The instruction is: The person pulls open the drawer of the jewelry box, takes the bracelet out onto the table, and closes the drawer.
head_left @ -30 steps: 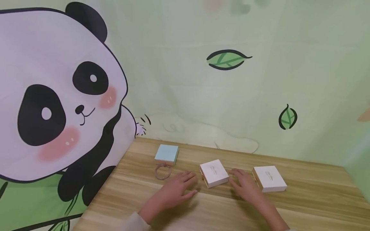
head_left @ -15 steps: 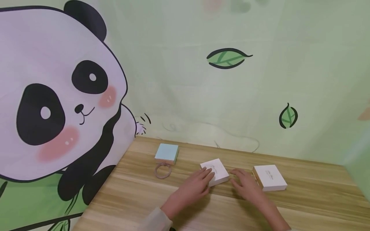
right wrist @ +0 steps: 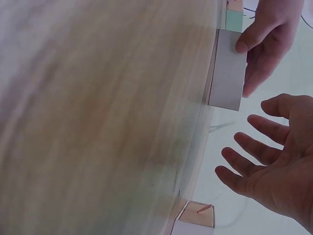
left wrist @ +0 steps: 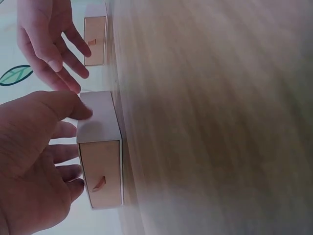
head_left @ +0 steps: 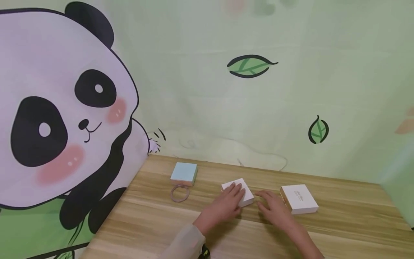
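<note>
A small white drawer-style box (head_left: 247, 196) sits at the middle of the table. The fingers of my left hand (head_left: 228, 202) lie extended across its top, with the thumb against its near side. In the left wrist view, the box's pinkish drawer front (left wrist: 100, 161) with a small pull tab faces left, pushed in. My right hand (head_left: 275, 208) is held just right of this box, its fingers spread and relaxed with nothing in them, as the right wrist view shows. Beyond it stands a second white box (head_left: 299, 199) with small print on the lid.
A light-blue-topped box (head_left: 184, 172) stands at the left, with a thin purplish ring (head_left: 171, 194) in front of it. The wooden table (head_left: 145, 223) ends at a pale green backdrop (head_left: 194, 90) printed with a panda and leaves.
My left hand has moved right from beside the middle box onto its top. The right hand has hardly moved, and the boxes keep their places.
</note>
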The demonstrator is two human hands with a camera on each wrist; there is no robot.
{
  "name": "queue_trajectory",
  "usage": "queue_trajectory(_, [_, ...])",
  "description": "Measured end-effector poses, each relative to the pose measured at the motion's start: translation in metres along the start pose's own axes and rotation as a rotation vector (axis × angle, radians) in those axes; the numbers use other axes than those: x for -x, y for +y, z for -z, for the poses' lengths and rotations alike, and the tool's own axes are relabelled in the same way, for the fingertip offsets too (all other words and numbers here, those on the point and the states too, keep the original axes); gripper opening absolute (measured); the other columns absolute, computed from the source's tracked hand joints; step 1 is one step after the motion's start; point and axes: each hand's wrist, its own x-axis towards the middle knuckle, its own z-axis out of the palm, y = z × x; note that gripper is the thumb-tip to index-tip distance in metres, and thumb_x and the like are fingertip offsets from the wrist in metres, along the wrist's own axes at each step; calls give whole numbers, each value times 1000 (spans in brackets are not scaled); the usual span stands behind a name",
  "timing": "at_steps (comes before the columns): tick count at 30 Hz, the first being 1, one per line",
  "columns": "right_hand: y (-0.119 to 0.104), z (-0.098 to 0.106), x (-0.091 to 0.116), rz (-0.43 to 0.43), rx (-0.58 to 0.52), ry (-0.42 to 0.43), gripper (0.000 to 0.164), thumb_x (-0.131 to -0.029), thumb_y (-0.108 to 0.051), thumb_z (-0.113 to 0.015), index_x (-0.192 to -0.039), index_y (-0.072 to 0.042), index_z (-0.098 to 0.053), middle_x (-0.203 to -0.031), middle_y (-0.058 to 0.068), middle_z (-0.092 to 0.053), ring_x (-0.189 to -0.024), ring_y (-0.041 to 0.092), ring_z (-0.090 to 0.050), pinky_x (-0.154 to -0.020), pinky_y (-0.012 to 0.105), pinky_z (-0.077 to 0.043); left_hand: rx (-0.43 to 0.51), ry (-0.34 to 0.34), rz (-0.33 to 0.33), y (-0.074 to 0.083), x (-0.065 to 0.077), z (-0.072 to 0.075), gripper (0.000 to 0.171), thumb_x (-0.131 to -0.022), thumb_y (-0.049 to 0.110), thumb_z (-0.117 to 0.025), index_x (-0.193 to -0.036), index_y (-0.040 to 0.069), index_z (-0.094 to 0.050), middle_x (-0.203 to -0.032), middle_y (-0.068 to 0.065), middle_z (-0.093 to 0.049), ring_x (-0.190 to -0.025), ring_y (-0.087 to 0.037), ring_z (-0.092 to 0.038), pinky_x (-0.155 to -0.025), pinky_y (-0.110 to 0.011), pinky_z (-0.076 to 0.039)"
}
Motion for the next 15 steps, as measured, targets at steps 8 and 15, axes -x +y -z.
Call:
queue_trajectory(8, [-2, 0, -1, -13, -3, -4, 34, -96, -10, -69, -128, -1, -66, -132, 23, -63, -123, 44, -59, -102, 60, -47, -63, -54, 14, -1, -3, -5, 64, -101, 29, -61, -156, 5, -38, -165, -13, -31, -152, -30, -28, -124, -37, -24])
queue_trajectory(15, [-5, 5, 1, -20, -12, -13, 33, -96, -8, -68, -128, 0, -66, -132, 22, -63, -124, 43, -58, -103, 60, -46, -55, -64, -9, -2, -2, 0, 59, -100, 7, -61, -155, 0, -39, -164, -15, -32, -151, -28, -30, -121, -36, -30])
